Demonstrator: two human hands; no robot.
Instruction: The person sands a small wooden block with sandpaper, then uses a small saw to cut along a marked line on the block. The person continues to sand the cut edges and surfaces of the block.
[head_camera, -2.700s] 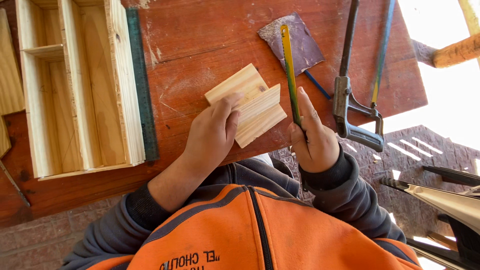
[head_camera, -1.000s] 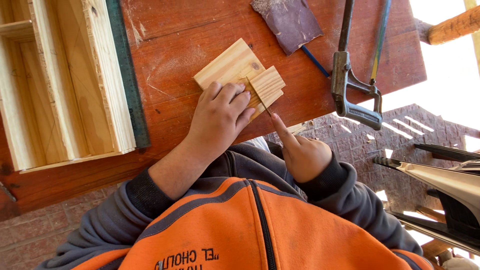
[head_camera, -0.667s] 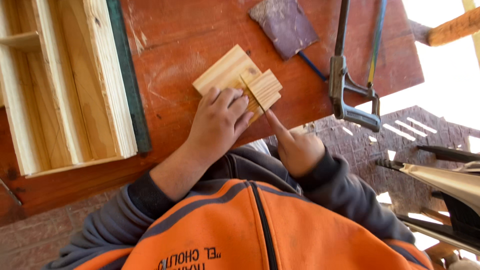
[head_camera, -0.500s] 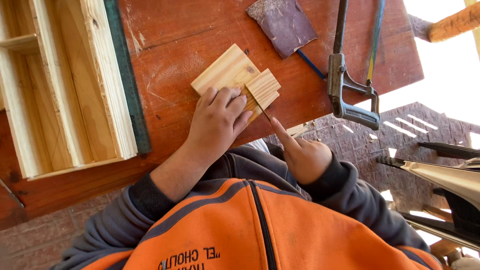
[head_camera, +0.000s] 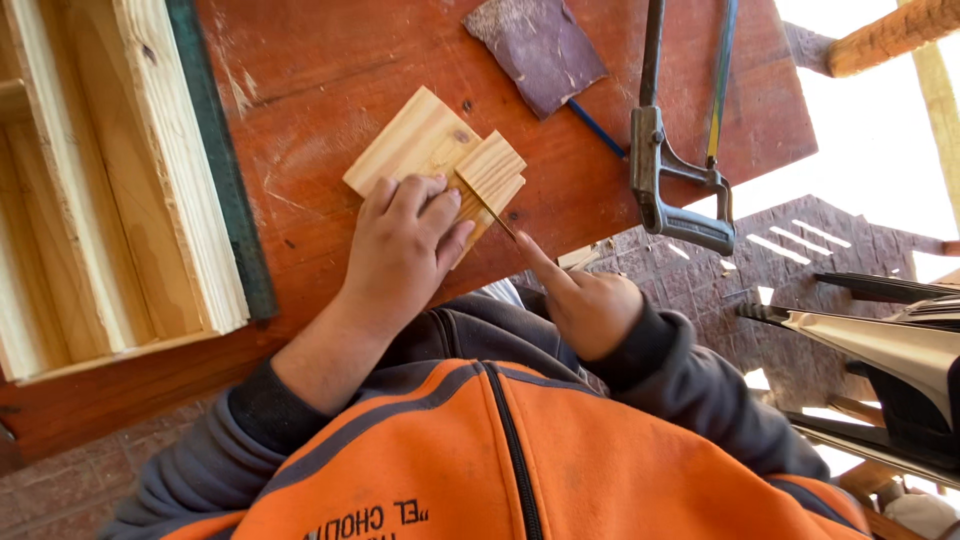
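Note:
A pale wooden block (head_camera: 415, 140) lies near the front edge of the red-brown tabletop (head_camera: 330, 60). My left hand (head_camera: 400, 255) lies flat on its near part, fingers spread, pinning it down. A thin saw blade (head_camera: 490, 207) sits edge-on in a cut in the block, with a smaller section of the wood (head_camera: 493, 170) to its right. My right hand (head_camera: 585, 305) grips the near end of the blade below the table edge, index finger stretched along it.
A grey-framed hacksaw (head_camera: 660, 190) lies to the right of the block, with a sheet of dark sandpaper (head_camera: 535, 45) and a blue pencil (head_camera: 597, 128) behind it. At the left stands a pale wooden box (head_camera: 120, 180) beside a dark green ruler (head_camera: 215, 180).
The blade was held upright beside the block 2.7 s ago; now it lies in the cut. Over the last second it slid slightly back and forth, and the view drifted.

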